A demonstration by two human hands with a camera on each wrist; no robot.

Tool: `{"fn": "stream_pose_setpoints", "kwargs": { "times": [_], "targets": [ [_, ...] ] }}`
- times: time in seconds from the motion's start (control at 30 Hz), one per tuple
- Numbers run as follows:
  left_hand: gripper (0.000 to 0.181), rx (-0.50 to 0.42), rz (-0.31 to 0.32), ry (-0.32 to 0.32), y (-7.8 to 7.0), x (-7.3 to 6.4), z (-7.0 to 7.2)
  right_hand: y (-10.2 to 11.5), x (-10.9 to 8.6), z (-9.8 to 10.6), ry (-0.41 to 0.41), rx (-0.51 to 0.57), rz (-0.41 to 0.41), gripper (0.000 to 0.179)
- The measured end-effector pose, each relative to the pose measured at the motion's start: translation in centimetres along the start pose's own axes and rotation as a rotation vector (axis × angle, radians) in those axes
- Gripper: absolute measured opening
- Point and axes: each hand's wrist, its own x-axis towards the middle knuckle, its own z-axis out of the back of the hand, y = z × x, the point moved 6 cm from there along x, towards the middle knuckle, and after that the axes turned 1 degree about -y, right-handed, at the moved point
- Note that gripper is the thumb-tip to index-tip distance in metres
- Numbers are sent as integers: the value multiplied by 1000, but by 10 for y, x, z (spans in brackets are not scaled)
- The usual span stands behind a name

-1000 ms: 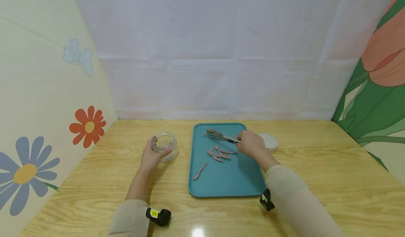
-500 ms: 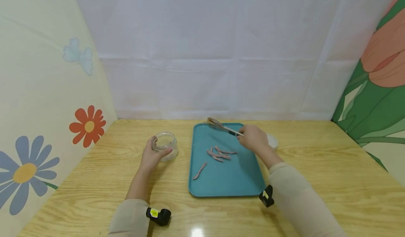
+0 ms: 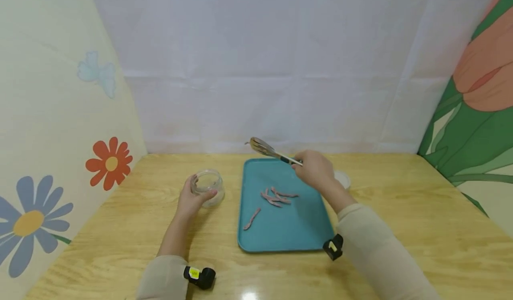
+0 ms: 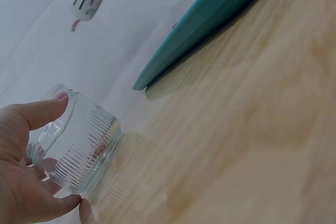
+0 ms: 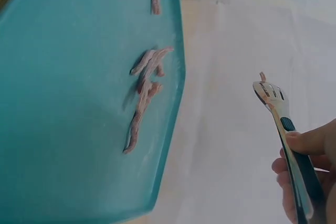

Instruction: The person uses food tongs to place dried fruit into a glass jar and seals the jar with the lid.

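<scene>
My left hand (image 3: pixel 193 200) grips a clear glass jar (image 3: pixel 214 193) standing on the table, thumb on the near side of its rim. Through the ribbed glass in the left wrist view, something small and reddish-brown (image 4: pixel 100 149) shows inside. In my right hand (image 3: pixel 316 170) are metal tongs (image 5: pixel 287 129) with slotted heads, raised above the far edge of the teal tray (image 3: pixel 286 233). A pinkish-brown strip (image 5: pixel 263 76) pokes out from the tongs' tip, the rest of it hidden between the heads. Several similar strips (image 3: pixel 276 198) lie in the middle of the tray, and a single strip (image 3: pixel 252 219) lies apart, nearer its left edge.
A round white lid (image 3: pixel 343 180) lies on the wooden table (image 3: pixel 401 202) right of the tray, partly behind my right hand. A white cloth (image 3: pixel 256 68) hangs along the table's back edge. Flower-painted panels (image 3: pixel 60 126) stand at both sides.
The tongs have lifted off the tray's far left part with a strip in them, rising and then shifting left. My left hand and the jar have stayed in place.
</scene>
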Motion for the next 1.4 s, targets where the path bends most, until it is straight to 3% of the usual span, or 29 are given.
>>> {"fn": "stream_pose_setpoints", "kwargs": {
  "times": [0.3,0.5,0.73,1.13,1.4],
  "targets": [
    [93,-9,2,-4,4,-2,0,20,-5,2,-53,-20,47,11],
    [93,-14,-3,-5,2,-1,0,29,-5,0,-27,-19,42,11],
    [94,-5,-5,-6,1,1,1,45,-7,-6,-33,19,106,11],
    [91,-5,-2,-22,-1,3,1,73,-12,-24,56,45,112,19],
    [90,1,-9,-31,-1,3,1,86,-14,-40,79,8,141,13]
  ]
}}
